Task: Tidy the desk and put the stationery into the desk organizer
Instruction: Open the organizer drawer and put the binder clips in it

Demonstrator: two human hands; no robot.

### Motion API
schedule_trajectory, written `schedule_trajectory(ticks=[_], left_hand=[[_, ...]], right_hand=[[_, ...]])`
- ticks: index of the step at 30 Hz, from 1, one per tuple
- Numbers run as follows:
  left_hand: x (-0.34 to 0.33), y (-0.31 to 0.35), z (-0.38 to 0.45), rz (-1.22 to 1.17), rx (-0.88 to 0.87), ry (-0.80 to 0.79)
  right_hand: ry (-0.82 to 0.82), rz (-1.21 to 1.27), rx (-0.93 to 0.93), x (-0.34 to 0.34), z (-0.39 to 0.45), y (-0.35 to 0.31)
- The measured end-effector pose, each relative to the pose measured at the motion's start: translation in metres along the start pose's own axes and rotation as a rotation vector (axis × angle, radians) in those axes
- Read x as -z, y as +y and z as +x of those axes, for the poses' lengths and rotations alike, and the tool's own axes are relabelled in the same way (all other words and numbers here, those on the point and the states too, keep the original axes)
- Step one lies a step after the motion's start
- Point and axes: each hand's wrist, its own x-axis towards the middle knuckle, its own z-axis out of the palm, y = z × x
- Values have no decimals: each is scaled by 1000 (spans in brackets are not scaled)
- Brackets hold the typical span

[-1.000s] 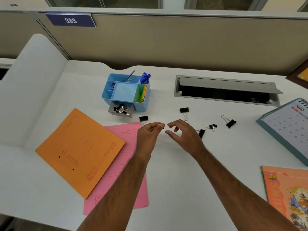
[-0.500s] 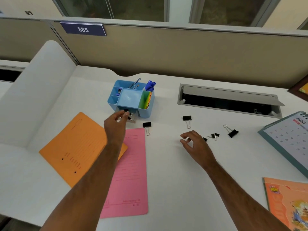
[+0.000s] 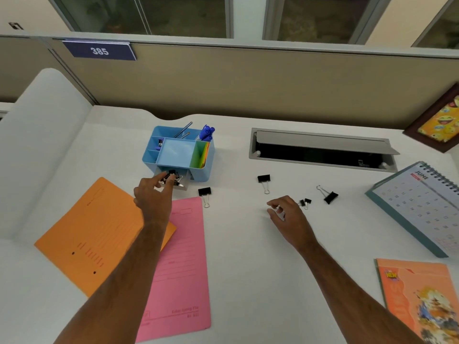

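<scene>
White tabletop runs back to a tan partition panel with a blue plate marked 385; a curved white side panel closes the left edge. Near the back stands the blue desk organizer, pens upright in its rear cells and its small front drawer pulled out with binder clips heaped inside. The left hand reaches to that drawer, thumb and fingers extended over the heap, their tips at a clip in the drawer; whether they pinch it or only touch it cannot be told. The right hand hovers low over the tabletop with fingers loosely curled, and whether anything sits between thumb and forefinger cannot be told.

Loose binder clips lie between the organizer and the calendar: one just right of the drawer with its wire loops touching the pink folder, another farther right, a small pair just beside the right fingertips, and a larger one beyond them. An orange folder overlaps the pink one's left side. A recessed cable hatch lies open behind the clips. A desk calendar stands at the right edge, an orange booklet lies in the near right corner, and a framed picture leans at the far right. Bare white surface fills the middle between the forearms.
</scene>
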Motion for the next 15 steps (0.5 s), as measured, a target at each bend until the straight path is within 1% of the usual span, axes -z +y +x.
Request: schedule_trajectory(ticks=[3, 7, 11, 13, 15], left_hand=[[-4, 5, -16, -109, -22, -13], [-21, 9, -53, -187, -71, -108], [-48, 5, -90, -137, -83, -282], [-60, 3, -106, -129, -114, -389], [-69, 3, -117, -115, -162, -460]], right_hand=[[39, -24, -24, 5, -1, 7], [165, -89, -54, 20, -2, 24], [245, -103, -98, 41, -5, 47], [234, -115, -152, 49, -6, 56], [212, -148, -182, 55, -7, 61]])
